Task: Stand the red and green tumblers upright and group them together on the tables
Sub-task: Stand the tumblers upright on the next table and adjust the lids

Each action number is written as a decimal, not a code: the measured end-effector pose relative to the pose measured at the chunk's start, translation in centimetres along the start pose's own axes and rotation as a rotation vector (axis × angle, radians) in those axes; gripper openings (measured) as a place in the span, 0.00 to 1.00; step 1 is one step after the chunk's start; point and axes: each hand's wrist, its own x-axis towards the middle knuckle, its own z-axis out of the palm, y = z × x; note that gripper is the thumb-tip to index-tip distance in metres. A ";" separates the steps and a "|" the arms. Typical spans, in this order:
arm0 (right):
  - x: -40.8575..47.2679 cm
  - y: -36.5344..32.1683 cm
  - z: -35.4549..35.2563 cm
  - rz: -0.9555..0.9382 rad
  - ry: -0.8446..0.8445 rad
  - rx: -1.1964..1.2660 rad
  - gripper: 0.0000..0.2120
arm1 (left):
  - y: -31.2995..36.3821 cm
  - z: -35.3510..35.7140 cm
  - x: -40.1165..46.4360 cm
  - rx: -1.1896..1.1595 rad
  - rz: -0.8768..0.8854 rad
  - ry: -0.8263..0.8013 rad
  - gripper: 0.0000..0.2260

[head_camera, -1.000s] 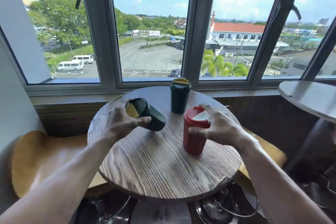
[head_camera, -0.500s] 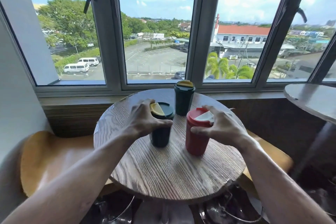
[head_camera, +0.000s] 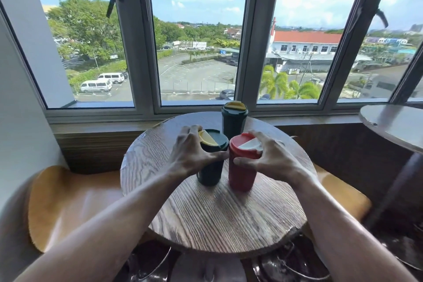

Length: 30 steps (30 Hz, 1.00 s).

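On the round wooden table (head_camera: 219, 220) three tumblers stand upright. My left hand (head_camera: 190, 155) grips a dark green tumbler (head_camera: 211, 171) with a yellow-tabbed lid from its left side. My right hand (head_camera: 267, 158) grips a red tumbler (head_camera: 241, 174) with a white-tabbed lid from its right side. These two stand side by side, their lids nearly touching. A second dark green tumbler (head_camera: 234, 119) with a yellow tab stands just behind them, near the window, untouched.
A window sill (head_camera: 103, 121) runs behind the table. Tan curved seats sit at the left (head_camera: 68, 201) and right (head_camera: 343, 194). A second round table (head_camera: 393, 121) stands at the right edge. Chrome stool bases show on the floor below.
My left hand tipped the lying green tumbler upright and slid it right beside the red one. My right hand kept its hold on the red tumbler. The camera moved closer.
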 end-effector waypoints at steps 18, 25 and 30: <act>2.4 -1.3 -2.6 0.022 0.104 -0.001 0.38 | -0.2 -1.8 0.5 -0.116 0.030 -0.030 0.49; 9.9 -1.6 -2.4 0.045 0.032 -0.192 0.29 | -0.4 -1.9 0.8 -0.052 0.132 -0.031 0.39; 15.1 -2.5 -2.4 0.063 -0.045 -0.284 0.34 | -0.9 -1.8 1.1 0.026 0.196 -0.004 0.32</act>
